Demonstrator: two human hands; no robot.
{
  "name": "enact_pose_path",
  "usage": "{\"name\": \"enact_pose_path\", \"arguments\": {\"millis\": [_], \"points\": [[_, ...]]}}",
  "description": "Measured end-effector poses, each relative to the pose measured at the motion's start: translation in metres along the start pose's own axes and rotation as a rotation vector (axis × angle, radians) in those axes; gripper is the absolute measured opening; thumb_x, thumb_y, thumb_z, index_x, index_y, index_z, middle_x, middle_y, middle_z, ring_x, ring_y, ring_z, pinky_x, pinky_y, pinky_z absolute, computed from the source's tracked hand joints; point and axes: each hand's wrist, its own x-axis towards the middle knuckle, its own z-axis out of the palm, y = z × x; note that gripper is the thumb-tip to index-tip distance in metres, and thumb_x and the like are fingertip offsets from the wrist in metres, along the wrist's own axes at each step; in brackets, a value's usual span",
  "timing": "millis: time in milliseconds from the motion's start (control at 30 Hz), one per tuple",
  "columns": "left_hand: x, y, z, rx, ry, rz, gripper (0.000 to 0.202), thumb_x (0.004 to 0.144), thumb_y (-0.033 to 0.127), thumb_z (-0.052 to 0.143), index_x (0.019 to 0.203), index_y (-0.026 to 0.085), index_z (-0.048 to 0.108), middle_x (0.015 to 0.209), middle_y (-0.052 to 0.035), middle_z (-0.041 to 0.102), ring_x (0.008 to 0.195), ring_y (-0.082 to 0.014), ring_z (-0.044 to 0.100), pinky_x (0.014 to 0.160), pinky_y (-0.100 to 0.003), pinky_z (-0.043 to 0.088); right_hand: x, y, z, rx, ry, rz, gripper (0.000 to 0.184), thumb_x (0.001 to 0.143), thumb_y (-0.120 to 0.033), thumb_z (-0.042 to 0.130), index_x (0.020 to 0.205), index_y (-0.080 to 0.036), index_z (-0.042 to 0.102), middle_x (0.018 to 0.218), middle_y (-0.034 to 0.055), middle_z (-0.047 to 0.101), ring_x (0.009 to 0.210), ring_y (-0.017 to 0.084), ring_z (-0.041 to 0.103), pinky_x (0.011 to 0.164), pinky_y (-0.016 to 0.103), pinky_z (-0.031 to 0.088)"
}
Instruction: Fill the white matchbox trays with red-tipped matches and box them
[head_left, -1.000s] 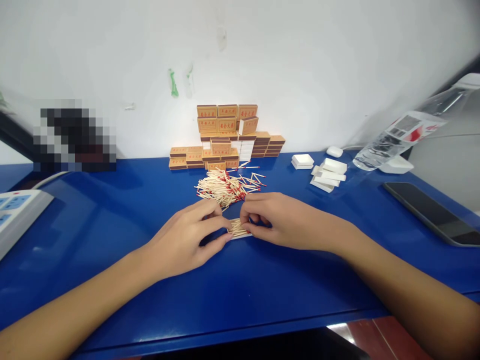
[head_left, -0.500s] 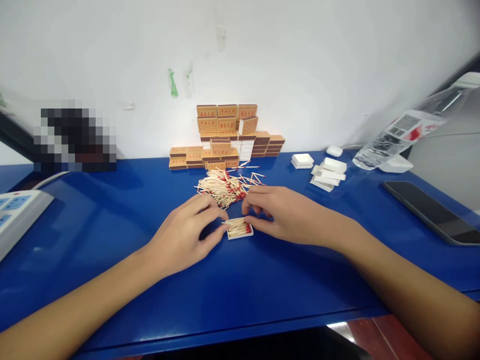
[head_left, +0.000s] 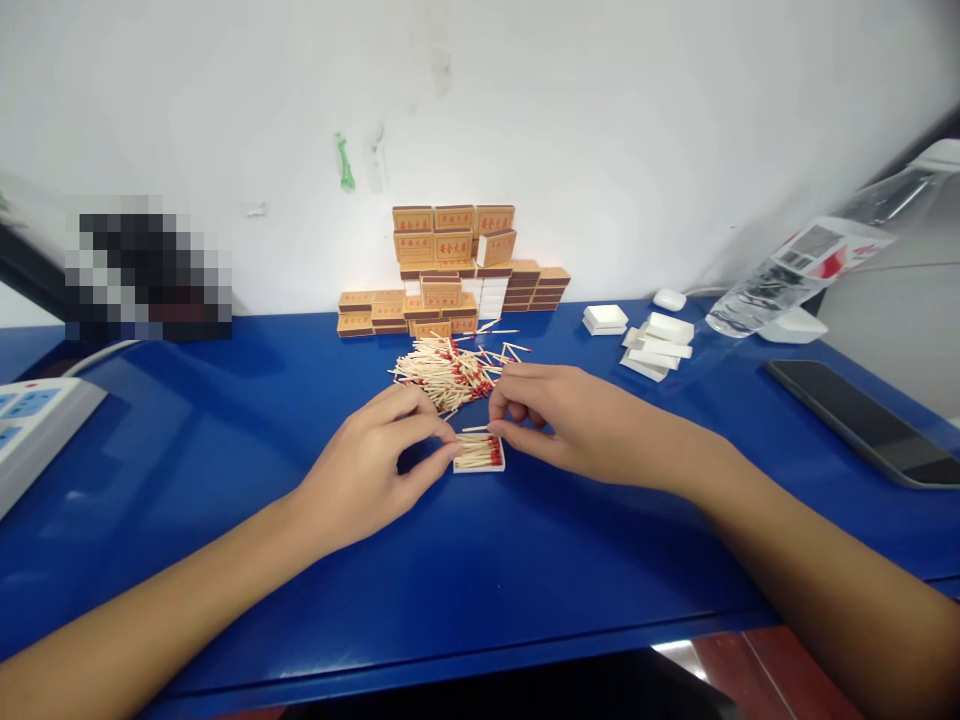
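A small white matchbox tray [head_left: 480,469] lies on the blue table, filled with red-headed matches [head_left: 476,453]. My left hand [head_left: 382,445] has its thumb and forefinger closed at the tray's left end, gripping it there. At the tray's upper right edge, my right hand [head_left: 559,415] pinches a single match [head_left: 474,430] between thumb and finger, held just above the tray's far side. Directly behind both hands spreads a loose pile of matches [head_left: 442,368]. The other fingers of my right hand are curled in.
Stacked matchboxes [head_left: 454,247] stand against the wall. White trays [head_left: 657,347] lie at right, beside a clear bottle [head_left: 795,265], a white earbud case [head_left: 669,299] and a phone [head_left: 862,425]. A white power strip [head_left: 45,430] sits at the left edge.
My right hand has lifted slightly from the tray, and a match now shows in its fingertips. The matches in the tray lie more evenly. My left hand has barely moved.
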Motion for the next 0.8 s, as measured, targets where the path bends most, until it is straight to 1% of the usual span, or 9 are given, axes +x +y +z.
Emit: {"name": "enact_pose_path", "arguments": {"millis": [100,200,267,400,500,600,700,800], "points": [[-0.0006,0.0004,0.0027,-0.01,-0.017,0.005,0.006,0.1,0.021,0.069,0.099,0.02,0.075,0.093,-0.0027,0.063,0.088,-0.0169,0.061,0.079,-0.031,0.05,0.0006,-0.0016,0.0014,0.015,-0.034,-0.014,0.011,0.1,-0.018,0.061,0.09,-0.018,0.064,0.094,0.0041,0.068,0.079,0.016,0.057,0.071,0.03,0.039],[-0.0005,0.0014,0.0021,-0.009,0.007,-0.002,0.005,0.099,0.021,0.069,0.099,0.019,0.074,0.094,-0.0035,0.065,0.089,-0.0177,0.061,0.08,-0.033,0.05,0.0009,-0.0022,0.0037,0.029,-0.059,-0.028,0.01,0.101,-0.02,0.062,0.092,-0.018,0.066,0.096,0.0044,0.068,0.081,0.017,0.058,0.071,0.03,0.04],[-0.0003,0.0024,0.0001,-0.013,0.008,0.018,0.006,0.099,0.02,0.068,0.101,0.019,0.074,0.095,-0.0041,0.065,0.09,-0.0181,0.06,0.081,-0.034,0.05,0.0008,-0.0019,0.0044,0.036,-0.057,-0.037,0.009,0.101,-0.019,0.061,0.093,-0.019,0.067,0.096,0.004,0.068,0.081,0.016,0.058,0.071,0.03,0.04],[-0.0006,0.0044,-0.0026,-0.041,-0.062,0.106,0.013,0.1,0.019,0.065,0.105,0.021,0.077,0.096,-0.0051,0.062,0.087,-0.0176,0.058,0.076,-0.033,0.049,0.0009,0.0004,0.0052,0.03,-0.054,-0.047,0.009,0.101,-0.018,0.062,0.094,-0.019,0.067,0.095,0.0029,0.067,0.083,0.016,0.058,0.073,0.029,0.04],[-0.0006,0.0047,-0.0021,-0.013,-0.084,0.135,0.014,0.101,0.019,0.064,0.1,0.02,0.078,0.096,-0.0062,0.061,0.087,-0.0184,0.057,0.076,-0.033,0.049,0.0012,0.0022,0.0066,0.029,-0.052,-0.058,0.008,0.1,-0.017,0.062,0.094,-0.019,0.068,0.095,0.0025,0.066,0.083,0.016,0.059,0.073,0.029,0.04],[-0.0001,0.0035,-0.001,0.005,-0.065,0.127,0.014,0.102,0.02,0.064,0.098,0.018,0.077,0.095,-0.0068,0.062,0.087,-0.0188,0.058,0.077,-0.034,0.05,0.0011,0.0023,0.0074,0.029,-0.056,-0.062,0.01,0.1,-0.016,0.061,0.093,-0.019,0.068,0.094,0.0029,0.066,0.082,0.016,0.058,0.072,0.029,0.039],[0.0003,0.0023,-0.001,0.019,-0.048,0.108,0.012,0.102,0.02,0.064,0.104,0.017,0.076,0.098,-0.007,0.064,0.09,-0.0194,0.058,0.082,-0.036,0.051,0.0005,0.0017,0.0069,0.036,-0.042,-0.065,0.01,0.1,-0.017,0.062,0.093,-0.019,0.068,0.095,0.0029,0.067,0.082,0.015,0.059,0.072,0.029,0.04],[0.0007,0.0019,-0.0016,0.079,-0.046,0.094,0.017,0.102,0.022,0.064,0.114,0.016,0.074,0.105,-0.0089,0.065,0.097,-0.022,0.058,0.087,-0.039,0.051,0.0003,0.0017,0.0067,0.036,-0.05,-0.068,0.007,0.099,-0.018,0.064,0.093,-0.019,0.069,0.094,0.0026,0.067,0.081,0.015,0.058,0.072,0.029,0.04]]}}
